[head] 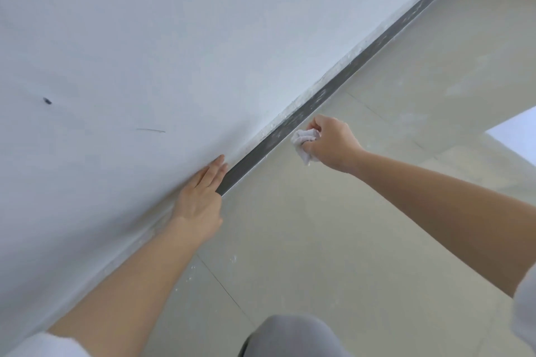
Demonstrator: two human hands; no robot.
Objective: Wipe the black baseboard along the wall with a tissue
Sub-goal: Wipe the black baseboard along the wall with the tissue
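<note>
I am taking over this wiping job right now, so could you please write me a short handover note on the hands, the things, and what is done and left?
Left hand: open, with straight fingers resting flat on the wall at the baseboard's top edge.
Right hand: grips a crumpled tissue right at the baseboard; I cannot tell if the two touch.
Done: the stretch between the hands looks dark and mostly clean.
Left: the baseboard past the right hand shows white dusty smears along its face and top edge, so it likely needs wiping onward. There are white specks on the floor too.
</note>
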